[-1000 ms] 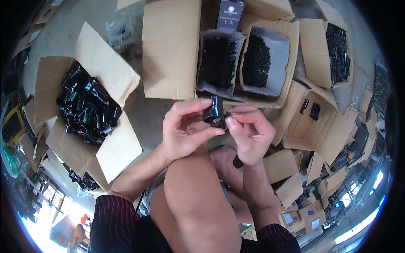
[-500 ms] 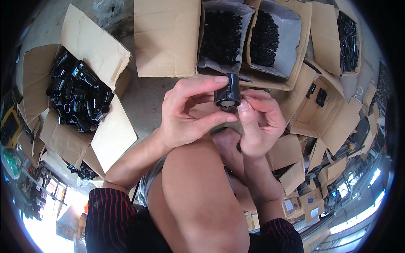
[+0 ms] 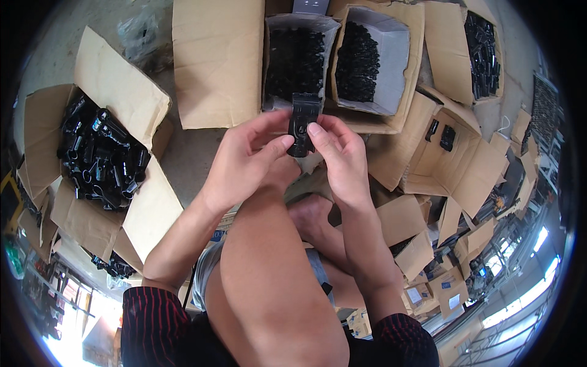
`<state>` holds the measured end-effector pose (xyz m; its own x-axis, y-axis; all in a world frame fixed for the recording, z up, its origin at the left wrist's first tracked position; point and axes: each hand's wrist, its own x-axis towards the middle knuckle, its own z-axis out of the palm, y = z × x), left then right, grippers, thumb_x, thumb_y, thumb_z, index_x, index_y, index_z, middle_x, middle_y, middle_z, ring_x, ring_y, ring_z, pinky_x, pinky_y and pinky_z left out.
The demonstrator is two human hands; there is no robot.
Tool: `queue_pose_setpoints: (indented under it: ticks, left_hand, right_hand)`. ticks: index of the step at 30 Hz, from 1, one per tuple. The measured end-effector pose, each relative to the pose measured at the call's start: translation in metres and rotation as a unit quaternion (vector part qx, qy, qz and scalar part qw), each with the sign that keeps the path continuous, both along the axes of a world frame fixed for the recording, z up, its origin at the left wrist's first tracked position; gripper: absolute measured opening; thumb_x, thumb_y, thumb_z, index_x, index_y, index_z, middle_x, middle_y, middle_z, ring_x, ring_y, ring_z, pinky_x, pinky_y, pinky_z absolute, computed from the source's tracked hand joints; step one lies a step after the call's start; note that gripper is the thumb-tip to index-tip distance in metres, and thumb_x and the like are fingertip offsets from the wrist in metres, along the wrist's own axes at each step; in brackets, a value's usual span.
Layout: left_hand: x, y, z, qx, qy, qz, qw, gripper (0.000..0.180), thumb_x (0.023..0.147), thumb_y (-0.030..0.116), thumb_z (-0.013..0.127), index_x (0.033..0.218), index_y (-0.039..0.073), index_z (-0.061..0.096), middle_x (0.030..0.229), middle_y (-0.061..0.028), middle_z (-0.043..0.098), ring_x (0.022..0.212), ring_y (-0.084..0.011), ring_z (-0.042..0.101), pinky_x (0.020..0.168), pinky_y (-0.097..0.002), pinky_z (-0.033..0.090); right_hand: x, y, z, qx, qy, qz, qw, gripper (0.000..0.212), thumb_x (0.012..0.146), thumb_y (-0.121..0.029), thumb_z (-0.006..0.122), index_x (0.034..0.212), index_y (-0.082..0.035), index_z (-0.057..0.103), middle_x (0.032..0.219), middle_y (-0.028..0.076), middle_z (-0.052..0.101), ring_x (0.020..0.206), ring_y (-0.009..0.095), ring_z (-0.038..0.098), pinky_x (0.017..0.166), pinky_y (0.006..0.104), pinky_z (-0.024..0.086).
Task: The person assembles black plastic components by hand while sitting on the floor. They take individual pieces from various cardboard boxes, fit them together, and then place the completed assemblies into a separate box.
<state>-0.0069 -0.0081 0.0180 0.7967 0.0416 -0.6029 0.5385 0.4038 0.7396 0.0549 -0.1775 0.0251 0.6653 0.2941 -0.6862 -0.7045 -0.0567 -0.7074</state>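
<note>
In front of me, above my raised knee, I hold a glossy black clamp-like part (image 3: pixel 302 122) upright. It has a wide curved upper end and a narrower lower tab with a small round screw or hole in it. My left hand (image 3: pixel 244 156) pinches its left edge between thumb and fingers. My right hand (image 3: pixel 343 153) has its thumb pressed on the front beside the small round spot, fingers behind the part. Beyond it stands a grey-lined box compartment (image 3: pixel 333 27) full of small black pieces.
An open carton (image 3: pixel 46 131) at the left holds many similar shiny black parts. A second lined compartment (image 3: pixel 391 61) has more small black pieces. To the right, another open carton (image 3: pixel 449 171) contains a few black parts, with a filled box (image 3: pixel 449 55) behind. Clear plastic (image 3: pixel 139 35) lies far left.
The black part has turned from showing its round open end to showing its tabbed face. Both hands have shifted left, and my right thumb now presses its front. The whole view has shifted slightly.
</note>
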Motion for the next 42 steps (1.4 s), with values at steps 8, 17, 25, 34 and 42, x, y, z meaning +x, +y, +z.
queue_pose_setpoints:
  ticks: [8, 17, 25, 34, 42]
  left_hand:
    - [-0.003, -0.001, -0.01, -0.155, 0.072, 0.061, 0.983, 0.033, 0.1, 0.01, 0.064, 0.131, 0.004, 0.058, 0.115, -0.0016, 0.066, 0.1, -0.0066, 0.06, 0.084, -0.0252, 0.052]
    - [0.001, 0.001, -0.012, -0.135, 0.094, 0.079, 0.983, 0.032, 0.097, 0.014, 0.07, 0.125, 0.004, 0.058, 0.108, 0.0026, 0.063, 0.095, -0.005, 0.058, 0.078, -0.0241, 0.047]
    - [0.004, -0.004, -0.017, -0.1, 0.082, 0.077, 0.989, 0.04, 0.095, 0.015, 0.073, 0.129, 0.001, 0.057, 0.108, -0.0003, 0.065, 0.097, -0.0059, 0.06, 0.078, -0.0239, 0.049]
    - [-0.003, -0.014, -0.018, -0.094, 0.06, 0.175, 0.978, 0.043, 0.088, 0.006, 0.08, 0.125, -0.001, 0.06, 0.108, -0.0031, 0.066, 0.094, -0.0083, 0.063, 0.076, -0.0221, 0.051]
    - [-0.003, -0.022, -0.019, -0.062, 0.028, 0.189, 0.98, 0.038, 0.086, 0.002, 0.08, 0.121, -0.002, 0.063, 0.106, -0.0041, 0.066, 0.095, -0.0094, 0.064, 0.085, -0.0237, 0.054]
  right_hand:
    - [0.041, -0.014, -0.027, -0.177, -0.169, 0.083, 0.966, 0.035, 0.103, -0.031, 0.062, 0.102, 0.002, 0.075, 0.088, 0.006, 0.073, 0.076, 0.01, 0.063, 0.072, 0.0263, 0.051]
    - [0.108, -0.027, -0.114, -0.429, -0.291, 0.27, 0.812, 0.025, 0.086, -0.021, 0.072, 0.108, -0.009, 0.075, 0.101, 0.016, 0.075, 0.098, 0.035, 0.071, 0.087, 0.0425, 0.055]
    - [0.123, -0.048, -0.149, -0.355, -0.196, 0.242, 0.882, 0.025, 0.096, -0.012, 0.063, 0.113, 0.004, 0.07, 0.104, 0.013, 0.075, 0.096, 0.017, 0.07, 0.087, 0.0304, 0.052]
    - [0.052, -0.011, -0.027, -0.062, -0.162, 0.003, 0.985, 0.025, 0.092, -0.009, 0.072, 0.116, -0.002, 0.072, 0.102, 0.01, 0.076, 0.095, 0.015, 0.071, 0.085, 0.027, 0.054]
    - [-0.006, 0.01, -0.004, -0.16, -0.299, 0.038, 0.94, 0.018, 0.087, -0.001, 0.076, 0.105, -0.002, 0.076, 0.095, 0.007, 0.075, 0.081, 0.013, 0.07, 0.072, 0.0248, 0.055]
